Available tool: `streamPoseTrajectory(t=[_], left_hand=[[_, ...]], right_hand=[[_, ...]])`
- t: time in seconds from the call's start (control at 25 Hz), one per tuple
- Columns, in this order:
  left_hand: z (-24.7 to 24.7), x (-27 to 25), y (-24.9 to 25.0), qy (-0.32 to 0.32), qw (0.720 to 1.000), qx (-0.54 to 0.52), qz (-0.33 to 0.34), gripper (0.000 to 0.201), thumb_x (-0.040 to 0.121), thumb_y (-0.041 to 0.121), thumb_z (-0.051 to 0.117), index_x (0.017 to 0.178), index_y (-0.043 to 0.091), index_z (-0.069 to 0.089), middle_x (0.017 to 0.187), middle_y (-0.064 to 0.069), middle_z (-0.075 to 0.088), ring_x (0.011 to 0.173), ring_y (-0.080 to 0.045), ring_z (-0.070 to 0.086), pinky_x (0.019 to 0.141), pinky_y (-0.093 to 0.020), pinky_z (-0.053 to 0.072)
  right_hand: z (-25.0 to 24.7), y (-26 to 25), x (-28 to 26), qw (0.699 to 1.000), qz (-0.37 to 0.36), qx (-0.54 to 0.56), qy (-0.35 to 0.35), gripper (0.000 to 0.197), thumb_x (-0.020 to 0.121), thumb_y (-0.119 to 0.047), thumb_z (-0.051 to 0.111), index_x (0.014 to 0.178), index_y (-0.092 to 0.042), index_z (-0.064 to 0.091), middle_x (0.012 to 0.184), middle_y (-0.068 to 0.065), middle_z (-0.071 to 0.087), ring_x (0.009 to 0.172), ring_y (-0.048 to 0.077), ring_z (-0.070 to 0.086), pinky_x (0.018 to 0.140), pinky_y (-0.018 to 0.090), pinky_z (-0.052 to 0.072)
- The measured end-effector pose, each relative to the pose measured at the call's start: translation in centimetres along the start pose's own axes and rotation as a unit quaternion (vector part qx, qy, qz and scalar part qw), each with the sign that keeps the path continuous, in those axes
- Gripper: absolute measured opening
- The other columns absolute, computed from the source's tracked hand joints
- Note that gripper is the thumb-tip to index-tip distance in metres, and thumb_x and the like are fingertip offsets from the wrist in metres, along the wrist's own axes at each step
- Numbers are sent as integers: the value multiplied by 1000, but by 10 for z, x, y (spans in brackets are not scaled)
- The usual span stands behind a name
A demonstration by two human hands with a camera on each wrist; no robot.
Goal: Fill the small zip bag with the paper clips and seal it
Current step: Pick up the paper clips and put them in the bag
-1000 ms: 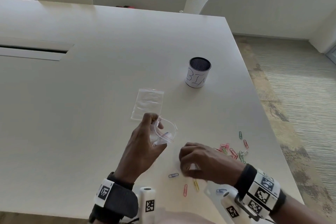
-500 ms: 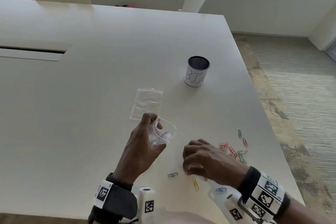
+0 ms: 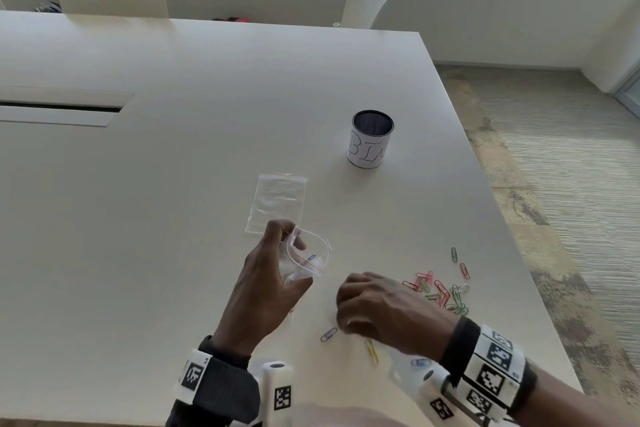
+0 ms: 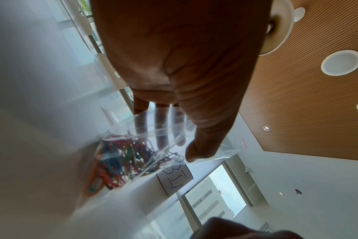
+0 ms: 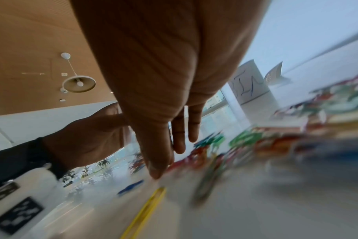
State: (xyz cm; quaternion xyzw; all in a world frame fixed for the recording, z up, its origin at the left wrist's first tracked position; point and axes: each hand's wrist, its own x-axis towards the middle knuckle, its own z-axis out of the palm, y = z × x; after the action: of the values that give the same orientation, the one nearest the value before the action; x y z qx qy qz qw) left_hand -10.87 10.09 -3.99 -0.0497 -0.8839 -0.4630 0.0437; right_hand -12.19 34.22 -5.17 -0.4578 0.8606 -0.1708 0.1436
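Holding: left hand [image 3: 268, 282] pinches small zip bag [image 3: 308, 262], mouth open.
R hand [image 3: 384, 310]: fingers curled, grip unclear, beside bag.
Paper clips [image 3: 440, 291]: right of bag.

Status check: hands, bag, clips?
Left hand holds zip bag open. Right hand over loose paper clips, grasp unclear. Nothing in the way.
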Motion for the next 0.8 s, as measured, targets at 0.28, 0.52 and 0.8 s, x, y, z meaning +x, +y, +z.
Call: streamPoseTrajectory(t=[0.28, 0.52, 0.8], left_hand=[[1, 0, 1, -2, 1000, -8, -1, 55, 81, 7, 80, 114, 35, 45, 108, 15, 63, 97, -12, 66, 73, -28, 56], [0, -1, 1, -1, 1000, -5, -1, 57, 79, 5, 78, 114, 35, 45, 108, 15, 64, 98, -15, 67, 75, -25, 54], [-1, -1, 3, -3, 1000, 2, -5, 60, 79, 5, 78, 115, 38, 43, 109, 15, 64, 99, -17, 67, 79, -36, 59]], right_hand=[[-30, 22, -13, 991, 129, -29, 2, 61, 90, -61, 68, 145, -37, 54, 148, -14, 50, 134, 4, 45, 110, 19, 40], [-21, 18, -22, 992, 113, -50, -26, 47, 93, -44, 72, 138, -37, 60, 145, -15, 51, 128, 5, 48, 104, 24, 50], [-6, 4, -18, 991, 107, -77, 16, 19, 109, -23, 51, 109, -26, 69, 109, -9, 62, 95, 9, 55, 79, 29, 57]])
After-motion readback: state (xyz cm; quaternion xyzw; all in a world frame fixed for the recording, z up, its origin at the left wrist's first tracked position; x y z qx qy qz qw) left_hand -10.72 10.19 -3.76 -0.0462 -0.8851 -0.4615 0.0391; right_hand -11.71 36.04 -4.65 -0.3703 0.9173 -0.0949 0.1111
